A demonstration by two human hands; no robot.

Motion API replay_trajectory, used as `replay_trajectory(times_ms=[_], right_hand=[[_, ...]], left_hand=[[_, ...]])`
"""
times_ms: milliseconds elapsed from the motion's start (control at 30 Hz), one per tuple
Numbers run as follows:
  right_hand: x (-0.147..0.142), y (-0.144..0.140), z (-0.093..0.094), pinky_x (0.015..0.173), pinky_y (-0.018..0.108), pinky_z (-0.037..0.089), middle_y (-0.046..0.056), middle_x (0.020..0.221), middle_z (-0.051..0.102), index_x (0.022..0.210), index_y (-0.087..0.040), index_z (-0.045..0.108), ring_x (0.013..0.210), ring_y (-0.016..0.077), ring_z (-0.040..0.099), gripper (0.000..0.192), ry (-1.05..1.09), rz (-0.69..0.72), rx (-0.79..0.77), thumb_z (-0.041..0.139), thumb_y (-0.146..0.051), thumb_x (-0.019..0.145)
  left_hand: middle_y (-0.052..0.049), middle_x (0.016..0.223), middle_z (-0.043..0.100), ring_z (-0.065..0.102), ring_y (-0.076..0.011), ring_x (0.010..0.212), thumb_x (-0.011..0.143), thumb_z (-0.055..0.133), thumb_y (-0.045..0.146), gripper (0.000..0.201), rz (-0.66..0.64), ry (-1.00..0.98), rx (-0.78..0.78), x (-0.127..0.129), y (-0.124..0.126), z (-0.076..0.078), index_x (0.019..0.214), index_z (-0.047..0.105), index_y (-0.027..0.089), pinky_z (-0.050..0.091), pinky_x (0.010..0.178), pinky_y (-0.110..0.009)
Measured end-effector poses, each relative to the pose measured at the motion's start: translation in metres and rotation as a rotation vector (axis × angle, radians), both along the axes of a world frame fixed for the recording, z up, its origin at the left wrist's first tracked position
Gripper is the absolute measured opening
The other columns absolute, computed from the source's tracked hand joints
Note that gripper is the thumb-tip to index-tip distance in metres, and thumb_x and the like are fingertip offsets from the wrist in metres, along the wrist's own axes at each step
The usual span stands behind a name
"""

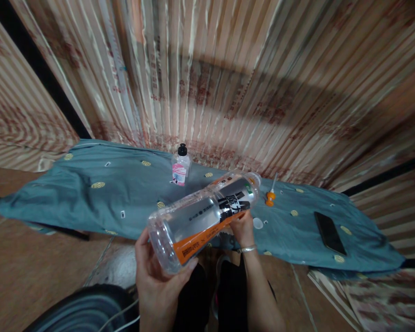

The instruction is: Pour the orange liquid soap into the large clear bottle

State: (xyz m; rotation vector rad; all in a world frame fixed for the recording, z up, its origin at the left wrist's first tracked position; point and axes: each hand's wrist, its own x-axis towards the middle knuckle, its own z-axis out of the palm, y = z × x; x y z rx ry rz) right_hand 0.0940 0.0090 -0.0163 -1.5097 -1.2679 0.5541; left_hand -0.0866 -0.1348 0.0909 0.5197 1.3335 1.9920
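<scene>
A large clear plastic bottle [207, 216] with an orange and black label is held tilted above the cloth, its base toward me on the left and its neck up to the right. My left hand [159, 272] wraps round the base end. Under the neck end, my right hand [242, 227] grips the bottle, its fingers partly hidden behind it. A small clear bottle [181, 168] with a black cap and pink label stands beyond. An orange pump top [270, 198] with a thin tube lies to the right, and a small whitish disc [257, 223] is beside my right hand.
A teal patterned cloth [124, 189] covers the long narrow surface. A dark phone [329, 233] lies at its right. Striped corrugated sheeting [207, 92] rises close behind, with dark bars on both sides. A round black object [86, 311] with pale cables is on the floor, lower left.
</scene>
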Motion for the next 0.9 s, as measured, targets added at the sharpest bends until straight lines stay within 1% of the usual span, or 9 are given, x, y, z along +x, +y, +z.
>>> replay_trajectory(times_ms=[100,200,367,467,600,733,833,900], right_hand=[[0.0014,0.0008,-0.0019,0.069,0.038,0.060,0.010,0.088,0.078,0.096,-0.021,0.060,0.078,0.0292,0.074,0.055,-0.008,0.000,-0.004,0.082,-0.052,0.056],[0.0023,0.0014,-0.0038,0.068,0.039,0.059,0.009,0.086,0.077,0.094,-0.022,0.060,0.077,0.0292,0.073,0.053,-0.029,-0.006,0.006,0.081,-0.053,0.057],[0.0010,0.0008,-0.0014,0.069,0.038,0.058,0.009,0.088,0.077,0.094,-0.022,0.059,0.080,0.0290,0.073,0.054,-0.027,-0.017,0.001,0.081,-0.054,0.057],[-0.0007,0.0002,0.0009,0.067,0.036,0.058,0.009,0.087,0.078,0.095,-0.022,0.059,0.078,0.0278,0.073,0.053,0.010,0.014,-0.004,0.081,-0.053,0.058],[-0.0009,0.0000,0.0004,0.066,0.035,0.058,0.008,0.085,0.077,0.095,-0.022,0.059,0.076,0.0275,0.073,0.053,0.015,0.013,-0.021,0.081,-0.052,0.057],[0.0004,0.0004,-0.0014,0.068,0.036,0.058,0.010,0.087,0.077,0.096,-0.021,0.059,0.079,0.0290,0.074,0.055,0.007,0.009,-0.051,0.081,-0.052,0.056],[0.0001,0.0005,-0.0009,0.069,0.038,0.059,0.011,0.088,0.077,0.098,-0.021,0.060,0.081,0.0302,0.074,0.057,0.033,0.007,-0.067,0.081,-0.051,0.055],[-0.0004,0.0003,-0.0001,0.068,0.037,0.059,0.010,0.087,0.077,0.098,-0.021,0.061,0.079,0.0298,0.074,0.057,0.049,0.009,-0.067,0.082,-0.051,0.055]], left_hand=[[-0.007,0.122,0.071,0.074,-0.0250,0.099,0.050,0.098,0.024,0.083,0.011,0.000,0.011,-0.0009,0.0007,-0.0014,0.126,0.065,0.024,0.062,0.079,-0.030],[-0.007,0.118,0.073,0.075,-0.0247,0.097,0.049,0.098,0.023,0.082,-0.003,0.013,0.032,-0.0023,0.0016,-0.0022,0.124,0.066,0.024,0.063,0.078,-0.029],[-0.006,0.119,0.073,0.075,-0.0231,0.097,0.050,0.098,0.022,0.080,0.009,-0.043,0.020,0.0001,0.0015,0.0024,0.124,0.066,0.025,0.062,0.078,-0.027],[-0.006,0.121,0.072,0.075,-0.0227,0.098,0.050,0.098,0.022,0.081,0.007,-0.059,0.025,0.0018,0.0009,0.0041,0.124,0.066,0.025,0.062,0.079,-0.027],[-0.007,0.122,0.072,0.074,-0.0244,0.101,0.052,0.097,0.022,0.082,-0.004,-0.031,0.021,0.0003,0.0006,0.0005,0.127,0.064,0.024,0.062,0.081,-0.029],[-0.007,0.117,0.073,0.075,-0.0248,0.097,0.050,0.098,0.023,0.082,-0.010,0.003,0.025,-0.0026,0.0009,-0.0039,0.125,0.065,0.024,0.062,0.078,-0.029],[-0.007,0.119,0.072,0.075,-0.0254,0.099,0.050,0.098,0.023,0.082,-0.011,-0.007,0.031,-0.0023,0.0009,-0.0034,0.125,0.065,0.024,0.062,0.079,-0.029],[-0.006,0.120,0.072,0.074,-0.0242,0.099,0.051,0.098,0.023,0.082,-0.004,-0.026,0.024,-0.0013,0.0007,-0.0019,0.126,0.065,0.025,0.062,0.080,-0.029]])
